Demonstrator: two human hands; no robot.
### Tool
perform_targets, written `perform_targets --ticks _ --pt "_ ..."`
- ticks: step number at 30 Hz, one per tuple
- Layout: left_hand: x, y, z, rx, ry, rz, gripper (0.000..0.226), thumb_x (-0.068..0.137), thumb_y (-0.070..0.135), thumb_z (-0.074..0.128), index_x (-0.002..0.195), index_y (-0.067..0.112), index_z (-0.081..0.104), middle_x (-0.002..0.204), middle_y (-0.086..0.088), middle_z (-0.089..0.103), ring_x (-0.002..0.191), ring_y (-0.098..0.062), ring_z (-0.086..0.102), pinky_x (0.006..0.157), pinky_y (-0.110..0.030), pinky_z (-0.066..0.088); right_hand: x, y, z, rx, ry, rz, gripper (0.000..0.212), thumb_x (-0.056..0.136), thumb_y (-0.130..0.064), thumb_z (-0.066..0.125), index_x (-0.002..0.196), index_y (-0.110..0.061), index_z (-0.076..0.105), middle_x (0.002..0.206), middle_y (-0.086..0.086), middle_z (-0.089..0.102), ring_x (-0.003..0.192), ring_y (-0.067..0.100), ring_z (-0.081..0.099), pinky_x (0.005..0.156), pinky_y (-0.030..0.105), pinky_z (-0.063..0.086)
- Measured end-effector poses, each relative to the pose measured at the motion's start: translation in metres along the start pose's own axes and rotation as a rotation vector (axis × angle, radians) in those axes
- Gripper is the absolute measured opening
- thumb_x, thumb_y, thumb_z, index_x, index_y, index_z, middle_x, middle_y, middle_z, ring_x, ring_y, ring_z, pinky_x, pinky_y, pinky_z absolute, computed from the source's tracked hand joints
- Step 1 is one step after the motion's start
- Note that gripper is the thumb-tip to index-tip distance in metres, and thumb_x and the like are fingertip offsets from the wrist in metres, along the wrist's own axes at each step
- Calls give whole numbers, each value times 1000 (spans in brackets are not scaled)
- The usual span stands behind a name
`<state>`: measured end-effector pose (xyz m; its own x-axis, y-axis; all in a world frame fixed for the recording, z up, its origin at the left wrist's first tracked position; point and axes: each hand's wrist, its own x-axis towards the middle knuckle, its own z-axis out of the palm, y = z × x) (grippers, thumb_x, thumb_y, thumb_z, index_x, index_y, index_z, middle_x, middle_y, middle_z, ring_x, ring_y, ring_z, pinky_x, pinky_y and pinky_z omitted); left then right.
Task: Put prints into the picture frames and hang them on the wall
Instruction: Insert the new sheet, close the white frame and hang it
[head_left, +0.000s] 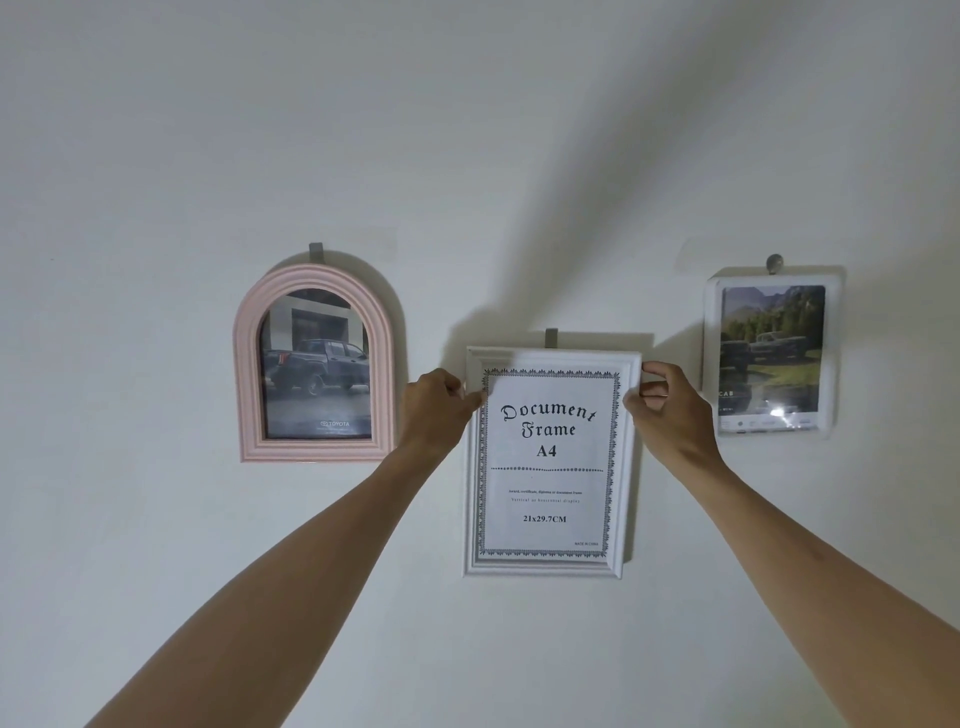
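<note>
A white rectangular frame (548, 566) holding a "Document Frame A4" sheet (548, 457) is against the wall under a grey hook (551, 338). My left hand (441, 402) pinches the frame's upper left edge. My right hand (667, 402) pinches its upper right edge. Whether the frame's back sits on the hook is hidden.
A pink arched frame (249, 389) with a dark pickup-truck print hangs at the left from a grey hook (316, 252). A white frame (831, 364) with a landscape print hangs at the right from a round peg (774, 263). The wall around them is plain white.
</note>
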<state>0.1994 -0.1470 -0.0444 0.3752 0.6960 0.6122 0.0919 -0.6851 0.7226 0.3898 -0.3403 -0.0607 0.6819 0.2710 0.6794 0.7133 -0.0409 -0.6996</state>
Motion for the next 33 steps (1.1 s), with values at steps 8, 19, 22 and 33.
perform_targets --ticks 8,19,22,33 --pt "-6 -4 -1 114 1 55 45 80 30 77 112 4 60 102 -12 64 95 -26 59 75 -24 38 -2 5 -9 -45 -8 -24 42 91 -14 64 131 -14 52 111 5 63 99 17 63 79 15 44" --pt "-29 74 55 270 239 662 48 87 39 64 121 6 56 119 -9 54 111 -27 48 96 -35 39 27 -4 -85 -320 267 -365 36 89 -18 66 123 -12 56 125 5 56 112 20 53 87 24 43" --pt "-35 112 89 231 121 675 48 89 40 61 124 7 54 120 -9 54 109 -29 50 91 -38 44 42 6 -126 -358 281 -292 41 89 -23 67 128 -19 53 129 4 54 114 20 52 89 29 43" --pt "-35 188 195 11 -179 166 53 88 37 63 131 11 45 127 -7 54 116 -23 52 87 -31 41 84 71 -212 -337 80 -19 61 89 -42 66 140 -29 37 134 5 50 109 24 61 94 44 51"
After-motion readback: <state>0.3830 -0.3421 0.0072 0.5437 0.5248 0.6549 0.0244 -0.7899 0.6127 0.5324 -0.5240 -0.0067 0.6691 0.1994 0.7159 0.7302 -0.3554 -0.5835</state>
